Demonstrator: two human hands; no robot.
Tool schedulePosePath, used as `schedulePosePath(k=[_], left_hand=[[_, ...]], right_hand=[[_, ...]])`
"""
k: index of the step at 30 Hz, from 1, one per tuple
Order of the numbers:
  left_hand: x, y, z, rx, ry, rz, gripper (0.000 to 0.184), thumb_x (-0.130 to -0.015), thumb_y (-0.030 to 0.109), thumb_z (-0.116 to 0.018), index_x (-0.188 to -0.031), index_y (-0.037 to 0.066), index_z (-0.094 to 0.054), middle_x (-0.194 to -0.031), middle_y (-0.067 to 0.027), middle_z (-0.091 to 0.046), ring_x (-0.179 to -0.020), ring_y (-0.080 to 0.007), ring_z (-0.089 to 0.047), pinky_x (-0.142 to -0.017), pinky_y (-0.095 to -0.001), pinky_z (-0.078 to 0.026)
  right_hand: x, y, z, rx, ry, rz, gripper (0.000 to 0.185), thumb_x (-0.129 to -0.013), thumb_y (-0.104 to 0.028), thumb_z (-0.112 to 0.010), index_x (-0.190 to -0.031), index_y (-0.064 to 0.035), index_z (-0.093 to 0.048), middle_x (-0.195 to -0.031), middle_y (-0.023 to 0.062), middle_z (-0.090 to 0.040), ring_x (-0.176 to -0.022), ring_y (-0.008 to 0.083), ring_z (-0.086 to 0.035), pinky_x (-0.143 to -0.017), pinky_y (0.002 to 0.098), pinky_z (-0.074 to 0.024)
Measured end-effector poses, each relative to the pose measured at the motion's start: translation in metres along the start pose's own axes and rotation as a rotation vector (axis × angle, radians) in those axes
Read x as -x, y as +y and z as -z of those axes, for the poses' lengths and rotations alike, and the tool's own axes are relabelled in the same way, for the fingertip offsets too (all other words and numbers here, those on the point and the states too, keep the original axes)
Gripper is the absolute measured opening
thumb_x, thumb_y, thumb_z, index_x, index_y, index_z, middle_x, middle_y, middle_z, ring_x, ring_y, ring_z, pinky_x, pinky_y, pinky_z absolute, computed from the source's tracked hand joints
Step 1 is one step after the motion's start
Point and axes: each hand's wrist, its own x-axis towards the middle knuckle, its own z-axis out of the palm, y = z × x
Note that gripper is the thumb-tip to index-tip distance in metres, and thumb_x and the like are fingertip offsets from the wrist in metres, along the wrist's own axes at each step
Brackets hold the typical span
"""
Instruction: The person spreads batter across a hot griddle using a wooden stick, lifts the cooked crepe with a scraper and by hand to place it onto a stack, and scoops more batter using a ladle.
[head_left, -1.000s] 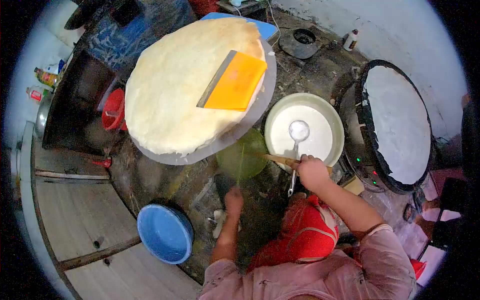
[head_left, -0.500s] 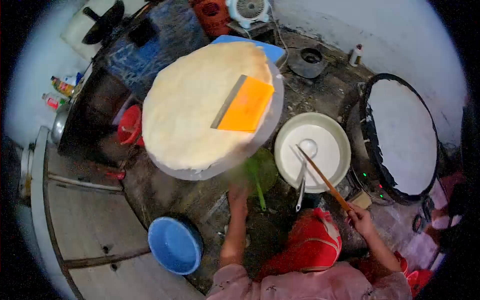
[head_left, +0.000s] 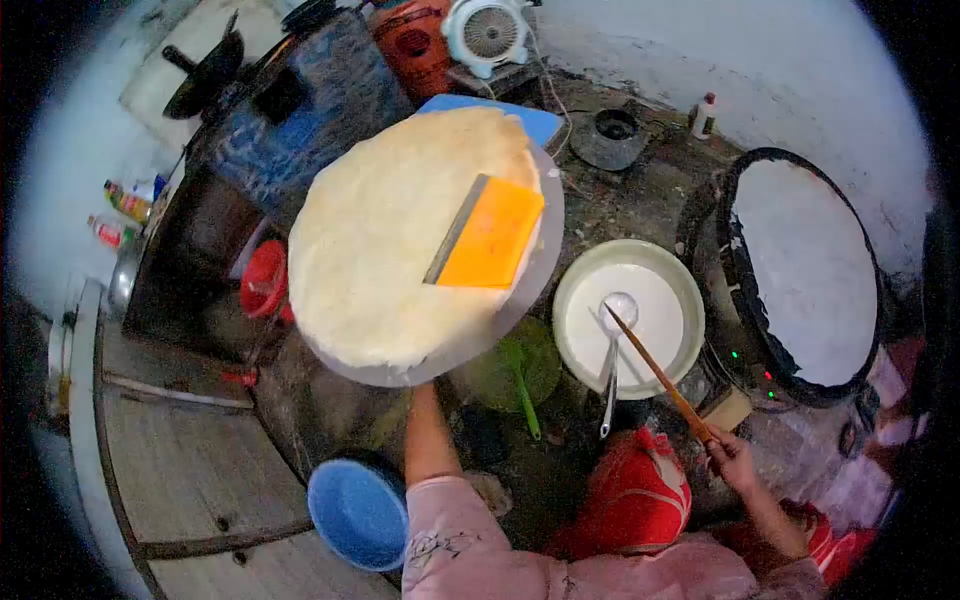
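My right hand (head_left: 733, 460) grips one end of a long wooden stick (head_left: 665, 380). Its far tip is over the pale bowl (head_left: 697, 340) of white liquid, near a metal ladle (head_left: 610, 385) leaning in the bowl. My left forearm (head_left: 428, 435) reaches toward the near edge of a big round stack of thin flatbread (head_left: 380, 240), which hides the hand and its fingers. On the stack lies an orange scraper (head_left: 495, 235) with a grey edge. To the right, a round black-rimmed griddle (head_left: 728, 255) carries a white sheet (head_left: 805, 270).
A blue basin (head_left: 355, 515) stands at lower left beside wooden cabinets (head_left: 200, 460). A green-handled strainer (head_left: 525, 395) lies left of the bowl. Farther back are a red bucket (head_left: 263, 280), a fan (head_left: 490, 35), a small burner (head_left: 610, 138) and a bottle (head_left: 704, 116).
My left arm has reached forward and left, and its hand has gone out of sight by the stack. My right hand still holds the stick over the bowl. The view has shifted slightly.
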Motion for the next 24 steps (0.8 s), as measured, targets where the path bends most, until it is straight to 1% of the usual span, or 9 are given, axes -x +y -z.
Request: schedulePosePath(k=[1,2,7,9,13,17,21,23,24], left_hand=[[-0.003,0.004,0.000,-0.044,0.013,0.001,0.047,-0.086,0.034,-0.051,-0.118,0.000,-0.041,-0.104,-0.0135,-0.052,-0.092,-0.0257,-0.050,-0.081,-0.0429,-0.039],[-0.004,0.007,0.000,-0.089,0.023,-0.002,0.046,-0.086,0.033,-0.051,-0.117,0.000,-0.041,-0.104,-0.0133,-0.052,-0.092,-0.0254,-0.050,-0.080,-0.0425,-0.040],[-0.019,0.020,0.008,-0.256,0.073,-0.033,0.042,-0.086,0.031,-0.052,-0.114,0.000,-0.043,-0.100,-0.0123,-0.052,-0.088,-0.0243,-0.050,-0.077,-0.0404,-0.041],[-0.024,0.019,0.012,-0.320,0.089,-0.048,0.041,-0.086,0.029,-0.052,-0.112,0.000,-0.043,-0.099,-0.0119,-0.052,-0.087,-0.0238,-0.050,-0.076,-0.0396,-0.041],[-0.023,0.024,0.027,-0.431,0.130,-0.070,0.038,-0.085,0.027,-0.053,-0.109,-0.001,-0.045,-0.096,-0.0111,-0.052,-0.084,-0.0229,-0.050,-0.074,-0.0380,-0.042],[-0.023,0.035,0.040,-0.537,0.152,-0.078,0.035,-0.085,0.025,-0.054,-0.107,-0.001,-0.046,-0.093,-0.0103,-0.052,-0.081,-0.0220,-0.050,-0.071,-0.0364,-0.043],[-0.031,0.042,0.040,-0.656,0.157,-0.112,0.032,-0.084,0.023,-0.055,-0.104,-0.001,-0.048,-0.090,-0.0095,-0.053,-0.079,-0.0211,-0.050,-0.069,-0.0348,-0.044],[-0.033,0.048,0.044,-0.734,0.162,-0.142,0.031,-0.084,0.022,-0.055,-0.103,-0.002,-0.049,-0.088,-0.0092,-0.053,-0.077,-0.0206,-0.050,-0.067,-0.0340,-0.044],[-0.031,0.050,0.049,-0.809,0.162,-0.174,0.030,-0.084,0.022,-0.055,-0.102,-0.002,-0.049,-0.088,-0.0090,-0.053,-0.077,-0.0204,-0.050,-0.067,-0.0336,-0.044]], right_hand=[[0.003,0.001,0.000,0.008,-0.012,-0.054,0.033,-0.089,-0.009,-0.048,-0.121,-0.0018,-0.048,-0.079,0.0045,-0.060,-0.061,0.0104,-0.055,-0.049,0.0222,-0.0445],[0.000,0.010,-0.002,0.015,-0.012,-0.011,0.033,-0.091,-0.011,-0.045,-0.124,-0.0062,-0.047,-0.071,0.0019,-0.060,-0.048,0.0075,-0.050,-0.043,0.0198,-0.0386],[0.003,-0.011,-0.008,-0.012,-0.013,-0.117,0.034,-0.091,-0.014,-0.046,-0.124,-0.0061,-0.046,-0.072,0.0015,-0.061,-0.052,0.0078,-0.051,-0.047,0.0207,-0.0409],[0.003,-0.015,-0.002,0.011,-0.047,-0.124,0.035,-0.090,-0.015,-0.048,-0.124,-0.0067,-0.047,-0.081,0.0009,-0.060,-0.069,0.0102,-0.057,-0.051,0.0223,-0.0450],[0.003,-0.020,0.007,0.008,-0.037,-0.197,0.034,-0.090,-0.016,-0.049,-0.124,-0.0100,-0.048,-0.079,0.0009,-0.060,-0.065,0.0071,-0.053,-0.052,0.0219,-0.0451],[0.014,-0.019,0.014,0.099,-0.084,-0.159,0.034,-0.089,-0.015,-0.050,-0.122,-0.0096,-0.050,-0.079,0.0025,-0.061,-0.068,0.0081,-0.055,-0.053,0.0226,-0.0457],[0.023,-0.017,0.020,0.013,-0.087,-0.211,0.033,-0.091,-0.014,-0.048,-0.123,-0.0073,-0.048,-0.080,0.0032,-0.061,-0.071,0.0094,-0.056,-0.052,0.0233,-0.0460],[0.024,-0.006,0.018,-0.019,-0.100,-0.153,0.033,-0.091,-0.011,-0.046,-0.123,-0.0060,-0.048,-0.080,0.0038,-0.061,-0.067,0.0097,-0.056,-0.051,0.0227,-0.0449],[0.029,-0.004,0.016,-0.016,-0.046,-0.202,0.034,-0.091,-0.011,-0.046,-0.125,-0.0062,-0.046,-0.077,0.0031,-0.061,-0.061,0.0084,-0.053,-0.049,0.0220,-0.0429]])
